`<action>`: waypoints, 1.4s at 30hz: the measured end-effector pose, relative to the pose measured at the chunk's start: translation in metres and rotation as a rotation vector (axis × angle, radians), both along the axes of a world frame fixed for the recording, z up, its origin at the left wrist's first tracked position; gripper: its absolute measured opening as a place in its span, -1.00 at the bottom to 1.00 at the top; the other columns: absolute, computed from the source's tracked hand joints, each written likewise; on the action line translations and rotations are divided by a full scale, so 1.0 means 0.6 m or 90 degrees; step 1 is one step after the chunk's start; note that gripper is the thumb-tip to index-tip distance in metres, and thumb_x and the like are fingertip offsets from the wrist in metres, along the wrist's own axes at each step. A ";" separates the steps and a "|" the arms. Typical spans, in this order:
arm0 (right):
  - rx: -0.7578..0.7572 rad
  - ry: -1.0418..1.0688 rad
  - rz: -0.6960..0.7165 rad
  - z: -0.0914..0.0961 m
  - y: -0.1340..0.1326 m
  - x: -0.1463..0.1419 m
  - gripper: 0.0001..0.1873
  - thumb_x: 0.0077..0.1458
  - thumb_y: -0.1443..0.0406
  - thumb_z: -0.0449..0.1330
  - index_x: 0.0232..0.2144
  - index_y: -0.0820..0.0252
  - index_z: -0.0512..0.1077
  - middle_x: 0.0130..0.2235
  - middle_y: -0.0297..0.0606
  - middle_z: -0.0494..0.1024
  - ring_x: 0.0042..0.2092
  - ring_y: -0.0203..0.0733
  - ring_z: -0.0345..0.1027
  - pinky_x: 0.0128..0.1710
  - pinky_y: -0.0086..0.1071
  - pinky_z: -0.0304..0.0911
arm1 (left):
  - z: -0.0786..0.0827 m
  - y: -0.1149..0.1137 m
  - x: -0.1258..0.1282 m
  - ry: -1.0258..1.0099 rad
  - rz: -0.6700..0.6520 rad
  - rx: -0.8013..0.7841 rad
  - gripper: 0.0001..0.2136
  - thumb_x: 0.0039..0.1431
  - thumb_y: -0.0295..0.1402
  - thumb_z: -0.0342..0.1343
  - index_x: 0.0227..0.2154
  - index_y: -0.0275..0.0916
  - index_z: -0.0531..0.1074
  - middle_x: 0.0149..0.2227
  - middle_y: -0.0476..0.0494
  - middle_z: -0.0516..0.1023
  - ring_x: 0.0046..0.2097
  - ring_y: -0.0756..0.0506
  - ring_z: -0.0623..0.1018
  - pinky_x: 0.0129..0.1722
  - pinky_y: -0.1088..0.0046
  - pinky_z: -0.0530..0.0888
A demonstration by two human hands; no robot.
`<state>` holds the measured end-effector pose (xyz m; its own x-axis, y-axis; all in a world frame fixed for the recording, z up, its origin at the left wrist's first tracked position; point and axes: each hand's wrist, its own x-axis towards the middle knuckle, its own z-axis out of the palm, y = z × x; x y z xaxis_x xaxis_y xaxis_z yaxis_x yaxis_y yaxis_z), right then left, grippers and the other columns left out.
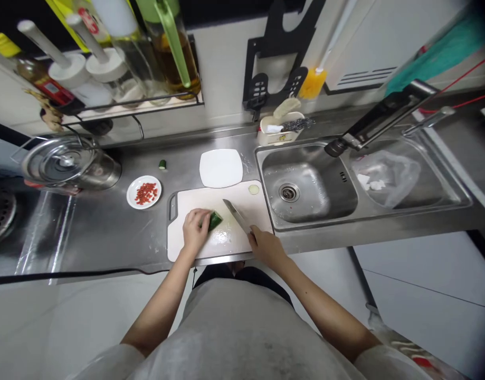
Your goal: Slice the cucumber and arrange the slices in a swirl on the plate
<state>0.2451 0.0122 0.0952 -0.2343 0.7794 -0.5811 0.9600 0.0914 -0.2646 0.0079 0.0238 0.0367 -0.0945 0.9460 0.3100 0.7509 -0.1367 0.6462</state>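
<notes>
The green cucumber piece (215, 220) lay on the cutting board (184, 203) under the left hand (196, 230), whose fingers were closed over it, while the right hand (268, 248), apart from the left, was wrapped around the handle of the knife (236, 215), its blade slanting forward between the hands, clear of the piece. Ahead of the right hand a pale slice (254, 189) lay near the board's far corner, and a white plate (221, 168) sat beyond both hands. Out to the left hand's left, on the tabletop (143, 243), were a round dish (130, 197) of red bits (146, 193) and, farther forward, a small green stub (162, 164); the sink (317, 184) lay to the right hand's right.
</notes>
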 end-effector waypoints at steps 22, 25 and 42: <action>0.015 -0.057 0.129 0.028 -0.008 -0.077 -0.66 0.32 0.32 -0.19 0.05 0.22 0.24 -0.27 -0.08 0.58 -0.21 -0.08 0.51 -0.31 -0.37 0.26 | -0.051 -0.009 -0.004 0.058 -0.109 0.062 -0.84 0.24 -0.33 0.08 -0.23 -0.17 0.55 -0.18 -0.15 0.58 -0.14 -0.07 0.55 -0.12 0.32 0.52; 0.018 -0.071 0.138 0.023 -0.012 -0.082 -0.66 0.31 0.36 -0.18 0.05 0.23 0.23 -0.27 -0.07 0.58 -0.23 -0.08 0.52 -0.32 -0.37 0.27 | -0.050 -0.009 -0.003 0.071 -0.103 0.060 -0.85 0.24 -0.32 0.09 -0.27 -0.19 0.55 -0.21 -0.16 0.57 -0.17 -0.07 0.53 -0.14 0.34 0.51; -0.002 -0.034 0.125 0.016 -0.001 -0.097 -0.69 0.24 0.46 -0.12 -0.02 0.29 0.26 -0.29 -0.03 0.58 -0.19 -0.07 0.53 -0.28 -0.38 0.32 | -0.056 -0.005 -0.010 0.083 -0.128 0.032 -0.86 0.23 -0.34 0.08 -0.34 -0.18 0.54 -0.22 -0.17 0.52 -0.17 -0.08 0.49 -0.17 0.36 0.44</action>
